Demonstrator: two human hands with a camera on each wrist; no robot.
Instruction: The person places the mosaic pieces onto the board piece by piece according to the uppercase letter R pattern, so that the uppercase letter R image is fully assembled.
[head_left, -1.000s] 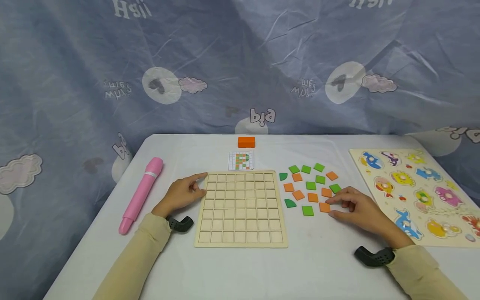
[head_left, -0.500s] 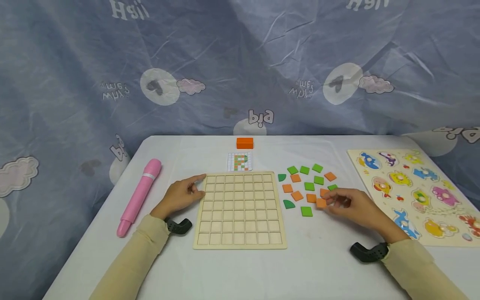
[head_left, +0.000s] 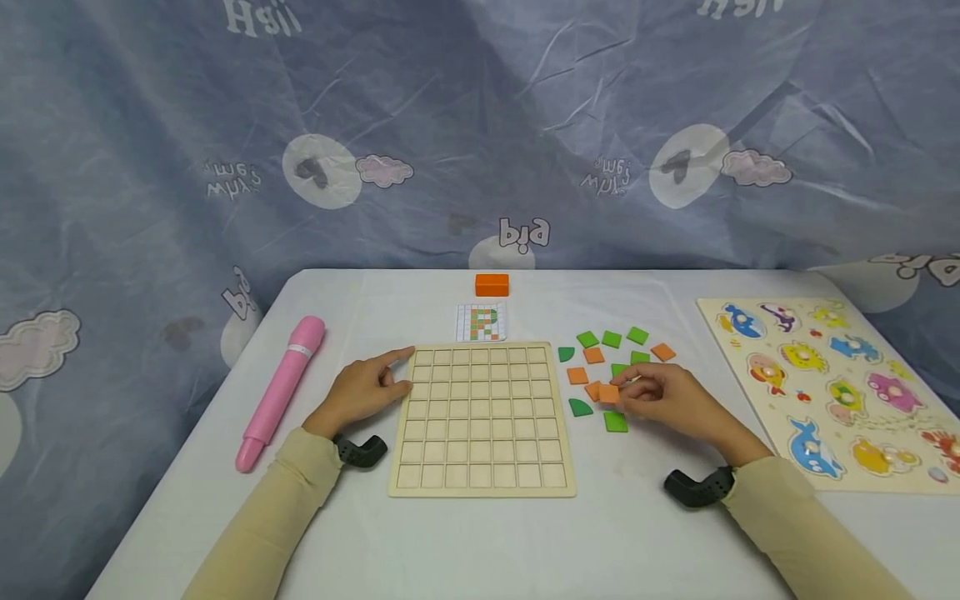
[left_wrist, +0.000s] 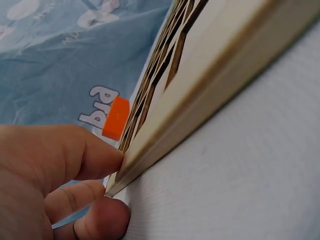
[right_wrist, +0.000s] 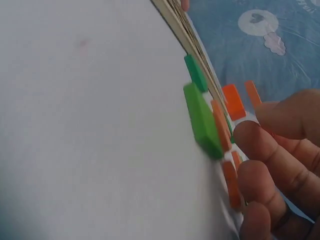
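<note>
The orange tile (head_left: 608, 395) pinched between the thumb and fingers of the right hand (head_left: 667, 402) looks very light, stiff and hardly fragile, probably painted wood; its smooth faces might slip a little, so I'd take it by two opposite edges. It's a small, thin square, plain bright orange with straight sides, and it appears raised over the scattered pieces, just beyond a light green tile (head_left: 616, 422) and to the right of the grid board (head_left: 483, 407). That board is pale and wood-like, divided into rows of square cells inside a narrow border; I'd guess it is rigid, easily slid, and best held by its rim. The left hand (head_left: 360, 392) touches its left edge, forefinger at the far corner, thumb nearer, the two spread apart. The board lies flat on the white worktop (head_left: 480, 550).
</note>
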